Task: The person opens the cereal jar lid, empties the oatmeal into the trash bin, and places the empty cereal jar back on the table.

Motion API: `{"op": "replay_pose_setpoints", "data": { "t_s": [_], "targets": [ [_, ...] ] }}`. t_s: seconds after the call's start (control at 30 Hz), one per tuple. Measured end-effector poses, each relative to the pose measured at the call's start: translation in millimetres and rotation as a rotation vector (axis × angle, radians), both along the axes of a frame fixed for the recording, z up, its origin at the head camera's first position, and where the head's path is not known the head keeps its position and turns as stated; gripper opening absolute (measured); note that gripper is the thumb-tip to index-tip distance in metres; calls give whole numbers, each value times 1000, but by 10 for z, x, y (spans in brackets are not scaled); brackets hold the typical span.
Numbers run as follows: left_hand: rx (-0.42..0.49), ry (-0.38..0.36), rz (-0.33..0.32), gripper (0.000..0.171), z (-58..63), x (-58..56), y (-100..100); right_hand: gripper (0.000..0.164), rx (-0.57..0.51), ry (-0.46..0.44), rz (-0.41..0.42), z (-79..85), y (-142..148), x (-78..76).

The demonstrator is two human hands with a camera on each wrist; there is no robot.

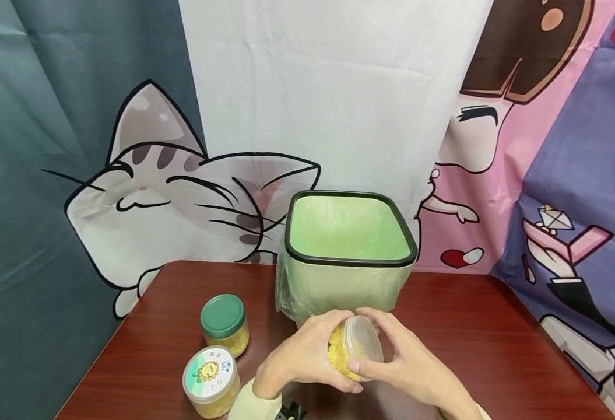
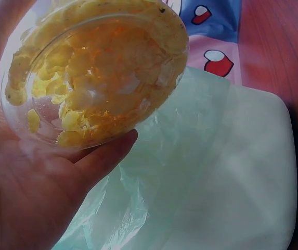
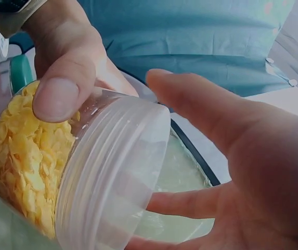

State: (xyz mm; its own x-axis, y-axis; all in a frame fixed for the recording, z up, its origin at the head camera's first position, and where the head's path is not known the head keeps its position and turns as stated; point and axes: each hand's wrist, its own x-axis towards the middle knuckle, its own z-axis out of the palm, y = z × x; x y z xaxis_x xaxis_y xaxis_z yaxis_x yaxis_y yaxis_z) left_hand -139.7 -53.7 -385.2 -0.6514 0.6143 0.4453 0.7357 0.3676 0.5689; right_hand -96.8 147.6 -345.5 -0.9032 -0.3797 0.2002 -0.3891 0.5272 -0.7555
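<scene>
Our left grip [image 1: 303,354] curls around the jar [image 1: 337,354], tilted in front of the bin [image 1: 346,286], while our right grip [image 1: 411,364] spans its lid [image 1: 364,341], though whether it pinches we cannot tell; we judge the jar light, stiff, slippery, best held around its middle.

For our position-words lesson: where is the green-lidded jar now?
In the head view, the green-lidded jar stands on the left of the table, just beyond the flower-lidded jar and left of the bin.
</scene>
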Motion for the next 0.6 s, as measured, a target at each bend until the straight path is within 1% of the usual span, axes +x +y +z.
{"op": "replay_pose_setpoints", "data": {
  "t_s": [0.07,0.13,0.2,0.33,0.4,0.47,0.6],
  "targets": [
    [-1,1,-4,86,-3,-4,1,67,-7,-20,4,4,1,2],
    [-3,3,-8,86,-6,-6,-2,67,-3,-17,11,7,4,6],
    [-7,2,-9,86,-8,-7,-6,66,26,28,17,6,11,8],
    [-14,-9,-10,89,-5,-10,-16,65,76,163,58,4,24,3],
    [-18,-19,-9,90,-1,-10,-18,64,80,225,87,4,25,-8],
    [-19,-32,-13,91,3,-10,-20,64,56,239,124,5,22,-17],
    [-13,-52,-23,90,7,-9,-22,65,15,230,168,0,19,-23]
  ]
}}
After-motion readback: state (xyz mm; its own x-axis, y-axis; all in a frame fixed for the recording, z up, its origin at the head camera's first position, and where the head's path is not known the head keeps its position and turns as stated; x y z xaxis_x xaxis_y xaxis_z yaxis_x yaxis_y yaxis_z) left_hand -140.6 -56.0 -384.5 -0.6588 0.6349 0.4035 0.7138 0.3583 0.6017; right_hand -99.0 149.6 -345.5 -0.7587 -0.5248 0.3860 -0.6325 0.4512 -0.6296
